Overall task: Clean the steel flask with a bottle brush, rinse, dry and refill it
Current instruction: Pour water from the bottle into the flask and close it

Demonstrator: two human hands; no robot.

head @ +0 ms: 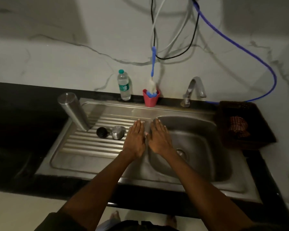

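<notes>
A home kitchen: a steel sink with a ribbed draining board is set into a black tabletop under a marble-patterned wall. A tap stands at twelve o'clock of the basin, a bottle brush in a red cup beside it.

Flask: brushed steel, satin sheen.
Sink: stainless steel, dull gloss; its draining board ribbed.
Tap: polished metal.
Water bottle: clear plastic.
Cup: red matt plastic.
Counter: glossy black stone.
Wall: smooth veined marble.
Cloth: checked fabric.
</notes>
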